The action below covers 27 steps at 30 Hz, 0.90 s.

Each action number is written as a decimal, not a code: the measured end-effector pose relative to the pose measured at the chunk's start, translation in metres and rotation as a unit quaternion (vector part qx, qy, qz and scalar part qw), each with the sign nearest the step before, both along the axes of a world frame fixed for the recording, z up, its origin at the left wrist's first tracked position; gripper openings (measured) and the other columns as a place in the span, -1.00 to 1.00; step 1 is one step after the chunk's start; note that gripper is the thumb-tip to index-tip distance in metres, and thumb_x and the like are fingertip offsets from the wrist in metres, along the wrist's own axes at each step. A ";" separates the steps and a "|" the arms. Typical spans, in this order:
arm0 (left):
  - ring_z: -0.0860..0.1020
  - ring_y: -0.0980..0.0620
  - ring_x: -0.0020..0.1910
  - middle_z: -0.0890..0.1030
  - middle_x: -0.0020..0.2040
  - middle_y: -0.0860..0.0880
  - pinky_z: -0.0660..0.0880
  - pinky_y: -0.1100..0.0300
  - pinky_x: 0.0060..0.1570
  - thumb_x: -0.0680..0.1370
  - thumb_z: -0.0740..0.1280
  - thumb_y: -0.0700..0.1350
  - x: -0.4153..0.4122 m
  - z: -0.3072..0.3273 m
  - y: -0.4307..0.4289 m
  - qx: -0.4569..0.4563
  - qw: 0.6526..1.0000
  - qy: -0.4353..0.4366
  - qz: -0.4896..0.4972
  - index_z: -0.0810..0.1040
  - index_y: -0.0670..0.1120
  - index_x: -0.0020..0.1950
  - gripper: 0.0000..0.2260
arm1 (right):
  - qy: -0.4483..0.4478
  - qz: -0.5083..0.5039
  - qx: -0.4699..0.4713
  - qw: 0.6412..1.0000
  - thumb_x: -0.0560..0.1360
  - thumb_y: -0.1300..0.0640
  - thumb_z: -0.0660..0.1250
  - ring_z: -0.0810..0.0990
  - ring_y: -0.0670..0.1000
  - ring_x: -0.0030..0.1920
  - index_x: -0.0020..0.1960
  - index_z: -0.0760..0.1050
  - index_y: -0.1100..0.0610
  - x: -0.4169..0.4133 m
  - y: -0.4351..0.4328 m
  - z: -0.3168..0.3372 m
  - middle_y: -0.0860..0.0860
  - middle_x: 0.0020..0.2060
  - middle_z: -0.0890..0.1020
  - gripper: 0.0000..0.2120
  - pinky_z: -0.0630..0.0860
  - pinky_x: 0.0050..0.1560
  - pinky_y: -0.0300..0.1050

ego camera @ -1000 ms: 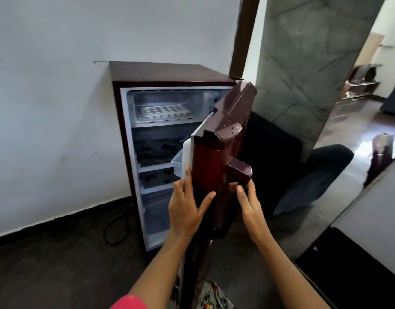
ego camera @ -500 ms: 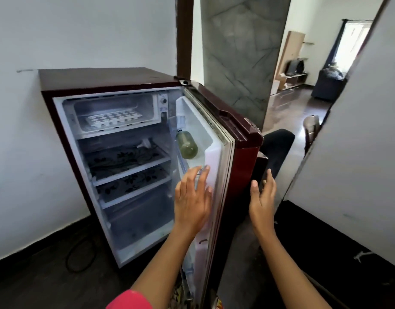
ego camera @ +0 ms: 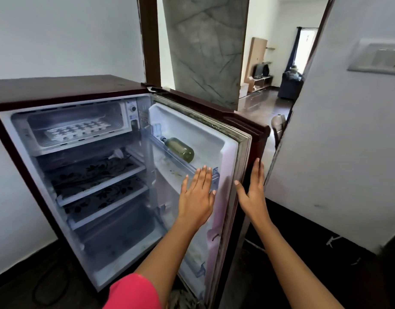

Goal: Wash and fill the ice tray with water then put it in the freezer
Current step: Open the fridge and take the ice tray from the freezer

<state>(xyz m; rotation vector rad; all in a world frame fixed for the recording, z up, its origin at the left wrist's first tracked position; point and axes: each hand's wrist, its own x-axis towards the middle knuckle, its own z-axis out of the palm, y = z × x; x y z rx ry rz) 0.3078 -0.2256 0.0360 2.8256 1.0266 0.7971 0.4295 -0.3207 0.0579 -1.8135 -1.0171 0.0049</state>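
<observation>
Head view: fridge (ego camera: 58, 90), door (ego camera: 227, 152) wide open.
Item 1: ice tray (ego camera: 78, 131), lying flat in the freezer box (ego camera: 36, 121) at top (whether it holds water cannot be told).
Item 2: left hand (ego camera: 197, 192), fingers straight and spread, flat on the door's inner liner, holding nothing.
Item 3: right hand (ego camera: 252, 192), fingers straight against the door's outer edge, likewise empty.
Status, judged: tray stowed. If it is washed and filled, only shutting the door is left.
</observation>
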 end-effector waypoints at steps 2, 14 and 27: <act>0.09 0.03 0.52 0.13 0.54 -0.01 -0.04 -0.01 0.44 0.49 -0.24 0.08 0.009 0.004 0.001 0.009 0.999 0.029 -0.016 0.02 -0.06 0.54 -0.38 | 0.011 -0.006 -0.013 1.000 0.56 0.06 0.23 -0.10 0.03 0.52 0.52 -0.26 0.00 0.009 0.002 0.003 -0.01 0.53 -0.21 -0.23 0.01 0.47 0.11; -0.13 0.08 0.53 -0.11 0.56 0.05 -0.14 -0.03 0.45 0.49 -0.29 0.18 0.042 0.016 0.004 -0.050 0.993 0.075 -0.072 -0.20 -0.01 0.54 -0.37 | 0.032 -0.022 -0.029 0.999 0.55 0.08 0.24 -0.13 -0.03 0.52 0.52 -0.28 0.05 0.050 0.009 0.009 -0.01 0.53 -0.19 -0.20 -0.07 0.43 -0.06; -0.36 0.08 0.47 -0.37 0.47 0.09 -0.55 0.10 0.29 0.37 -0.45 0.28 -0.061 -0.026 0.082 -0.058 0.991 0.095 0.069 -0.38 0.00 0.47 -0.29 | -0.260 -0.059 -0.054 0.962 0.52 -0.07 0.06 -0.08 0.00 0.52 0.53 -0.04 0.02 -0.056 0.076 -0.009 -0.02 0.52 0.01 -0.37 -0.26 0.43 -0.10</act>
